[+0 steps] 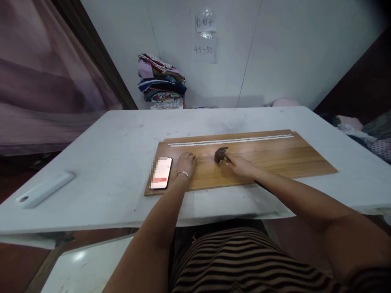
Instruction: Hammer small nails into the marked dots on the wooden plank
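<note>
Hammer (220, 155) over board (290, 156), handle clamped in right hand (241, 166) | left hand (185, 163) on board, fingertip grip: cannot tell | risk: glancing swing could strike left hand, lying near | phone (165, 173) on board: jolts could shift it

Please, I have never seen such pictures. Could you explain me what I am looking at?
There is no machine here, only a person's two bare hands. The single picture comes from a camera worn on the head, looking forward and down. On the white table lies a wooden board, and on the board are a phone and two thin white strips. The right hand holds a hammer. The left hand rests on the board; whether its fingers hold something small is unclear.
</note>
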{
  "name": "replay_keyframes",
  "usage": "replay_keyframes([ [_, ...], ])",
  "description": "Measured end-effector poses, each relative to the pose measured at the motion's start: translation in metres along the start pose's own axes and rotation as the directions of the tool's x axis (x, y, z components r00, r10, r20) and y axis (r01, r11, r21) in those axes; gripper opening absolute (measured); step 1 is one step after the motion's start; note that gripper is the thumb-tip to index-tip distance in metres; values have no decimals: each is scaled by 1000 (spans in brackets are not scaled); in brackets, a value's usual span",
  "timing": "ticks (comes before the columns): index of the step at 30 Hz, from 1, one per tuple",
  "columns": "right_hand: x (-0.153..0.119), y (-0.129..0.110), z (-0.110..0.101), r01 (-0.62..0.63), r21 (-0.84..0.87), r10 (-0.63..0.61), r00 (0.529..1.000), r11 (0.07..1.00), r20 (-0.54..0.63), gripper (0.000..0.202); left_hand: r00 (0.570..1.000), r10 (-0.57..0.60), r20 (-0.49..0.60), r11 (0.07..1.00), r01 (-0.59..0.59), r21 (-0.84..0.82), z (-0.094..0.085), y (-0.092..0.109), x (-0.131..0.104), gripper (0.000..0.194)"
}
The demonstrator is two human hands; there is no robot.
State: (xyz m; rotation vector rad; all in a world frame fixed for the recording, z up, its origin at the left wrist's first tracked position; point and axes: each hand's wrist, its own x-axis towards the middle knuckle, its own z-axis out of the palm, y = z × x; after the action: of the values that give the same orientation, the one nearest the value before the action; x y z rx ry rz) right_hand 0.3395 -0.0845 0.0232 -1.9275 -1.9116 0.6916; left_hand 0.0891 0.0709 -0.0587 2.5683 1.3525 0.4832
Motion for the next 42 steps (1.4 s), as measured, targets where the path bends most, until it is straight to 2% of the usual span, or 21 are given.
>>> replay_keyframes([
  [15, 1, 2, -1, 36, 17, -36, 999, 999, -11, 39, 999, -31, 15, 999, 30, 19, -3, 4, -1, 26],
  [21, 1, 3, 1, -5, -5, 5, 1000, 1000, 8, 37, 999, -29, 16, 999, 29, 15, -5, 5, -2, 25],
  [30, 0, 4, 1, 10, 25, -10, 1000, 1000, -13, 35, 999, -47, 26, 999, 46, 19, -8, 8, -2, 23],
  [42, 0, 8, 5, 37, 13, -37, 999, 999, -24, 39, 999, -51, 10, 999, 51, 19, -7, 8, -4, 29],
])
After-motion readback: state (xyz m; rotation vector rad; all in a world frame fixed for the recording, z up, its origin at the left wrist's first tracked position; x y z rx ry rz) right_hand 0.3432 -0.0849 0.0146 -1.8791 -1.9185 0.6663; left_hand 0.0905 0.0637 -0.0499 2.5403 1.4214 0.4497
